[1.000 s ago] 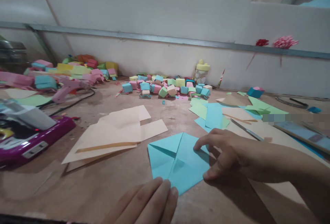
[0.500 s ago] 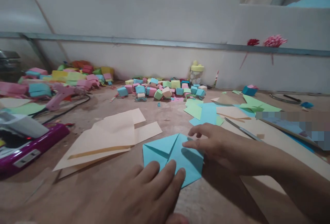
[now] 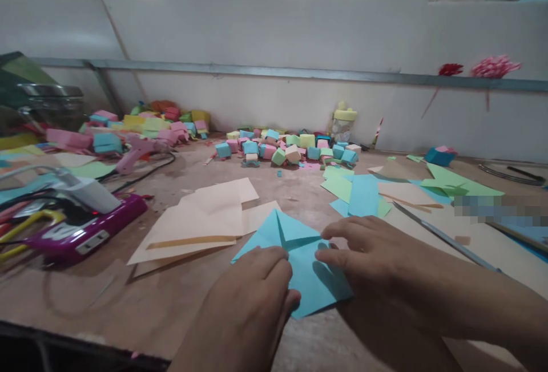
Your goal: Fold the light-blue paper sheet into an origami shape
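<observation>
A sheet of blue paper (image 3: pixel 310 280) with creased, partly folded flaps lies on the table in front of me. My left hand (image 3: pixel 252 298) presses on its left side, fingers bent and close together, the thumb near the paper's middle. At the right edge, my right hand (image 3: pixel 355 246) has its thumb and index finger at a flap's corner, and its shadow falls on the sheet. The fingertips of my left hand partly cover the paper.
Cream paper sheets (image 3: pixel 201 221) lie to the left, near a purple power strip (image 3: pixel 92 238) and a pink glue gun (image 3: pixel 135 154). Scissors (image 3: pixel 445 238) and coloured sheets (image 3: pixel 363 194) lie to the right. Small paper boxes (image 3: pixel 278 157) are heaped behind, beside a yellow-lidded jar (image 3: pixel 343 124).
The blue paper has turned, so its folded flap points differently. My left fingers have drawn in and bent, and my right hand has closed on the edge. The view has swung left.
</observation>
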